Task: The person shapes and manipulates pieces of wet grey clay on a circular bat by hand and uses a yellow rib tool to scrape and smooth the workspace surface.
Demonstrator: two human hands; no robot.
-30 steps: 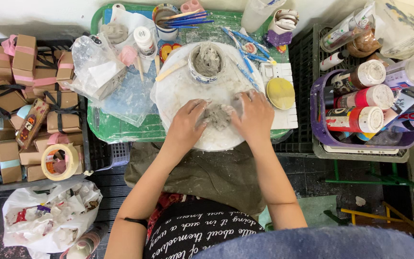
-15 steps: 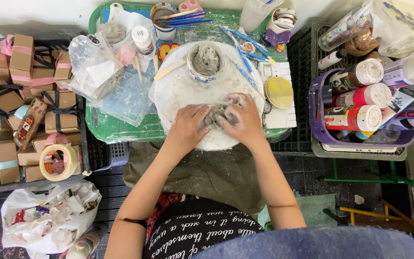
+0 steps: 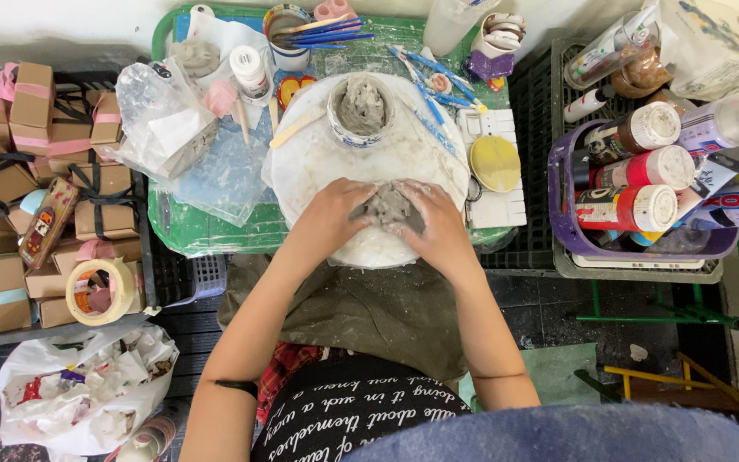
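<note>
Both hands cupped one lump of grey clay [image 3: 391, 208] from either side, the left hand [image 3: 328, 211] and the right hand [image 3: 438, 224] pressed around it with fingers curled in, thumbs near the top. Neither hand had let go; each was closed on the clay.

That lump sat at the near edge of a round white work board [image 3: 318, 162], which lay on a green tray [image 3: 215, 235] directly ahead of the person. Behind the lump, at the far side of the board, stood a small round bowl [image 3: 361, 109] holding more wet grey clay.

Judging by its shape, the work seemed at an early stage. No clear form, wall or hollow showed on the rough, uneven lump, and much of it was hidden by the fingers. Smoothing and shaping seemingly all remained.

As far as could be seen, the lump's long axis ran left to right between the two palms, roughly level on the board. It had no distinct front or pointed end.

Nearby, blue-handled brushes [image 3: 425, 73] lay beside the board, and a purple basket [image 3: 562, 218] of paint bottles stood to the right. Small brown ribboned boxes [image 3: 32, 107] were stacked well apart on the left.
</note>
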